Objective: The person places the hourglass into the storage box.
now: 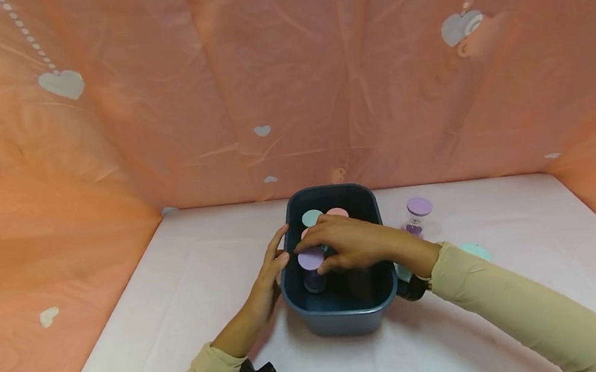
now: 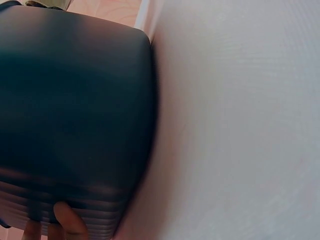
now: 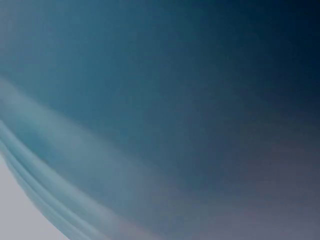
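Observation:
A deep dark blue bin stands on the table and holds several small jars. Inside its near left part is a clear jar with a purple lid; my right hand reaches over the right rim and pinches it between thumb and fingers. Farther back in the bin show a pale blue lid and a pink lid, with another pink lid partly hidden by the hand. My left hand rests against the bin's left side, fingers extended; its fingertips touch the ribbed wall in the left wrist view.
Right of the bin stands another purple-lidded jar. A pale blue lid shows behind the right sleeve, and another pale blue item is partly hidden by the wrist. An orange sheet with hearts hangs behind the white table.

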Demonstrator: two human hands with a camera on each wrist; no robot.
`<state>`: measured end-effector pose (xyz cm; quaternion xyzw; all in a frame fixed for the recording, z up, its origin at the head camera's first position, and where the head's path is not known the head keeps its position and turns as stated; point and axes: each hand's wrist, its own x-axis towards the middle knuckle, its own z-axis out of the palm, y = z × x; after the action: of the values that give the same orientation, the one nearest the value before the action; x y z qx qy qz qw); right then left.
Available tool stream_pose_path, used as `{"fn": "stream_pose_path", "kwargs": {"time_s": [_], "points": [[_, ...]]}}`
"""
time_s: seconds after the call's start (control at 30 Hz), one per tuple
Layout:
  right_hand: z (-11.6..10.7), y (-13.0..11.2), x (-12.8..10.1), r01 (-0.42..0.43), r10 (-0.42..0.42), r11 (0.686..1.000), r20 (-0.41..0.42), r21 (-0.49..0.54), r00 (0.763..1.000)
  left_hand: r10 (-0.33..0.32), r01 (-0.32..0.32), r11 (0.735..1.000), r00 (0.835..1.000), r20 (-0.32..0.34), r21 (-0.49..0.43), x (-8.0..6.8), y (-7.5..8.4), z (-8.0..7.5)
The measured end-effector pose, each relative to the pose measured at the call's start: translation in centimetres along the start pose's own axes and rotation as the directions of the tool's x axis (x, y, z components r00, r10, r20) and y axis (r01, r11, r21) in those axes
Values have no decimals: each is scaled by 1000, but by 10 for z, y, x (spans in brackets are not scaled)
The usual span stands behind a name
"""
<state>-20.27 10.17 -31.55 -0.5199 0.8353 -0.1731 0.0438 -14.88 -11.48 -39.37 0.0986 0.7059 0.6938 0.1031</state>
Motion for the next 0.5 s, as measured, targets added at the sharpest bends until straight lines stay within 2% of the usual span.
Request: {"fn": "stream_pose_path", "kwargs": {"time_s": [0.5], "points": [[3,-7,-1,-62,64,996,33,-58,997,-2,2,1000,1000,-3,15,-1,1,0]]}}
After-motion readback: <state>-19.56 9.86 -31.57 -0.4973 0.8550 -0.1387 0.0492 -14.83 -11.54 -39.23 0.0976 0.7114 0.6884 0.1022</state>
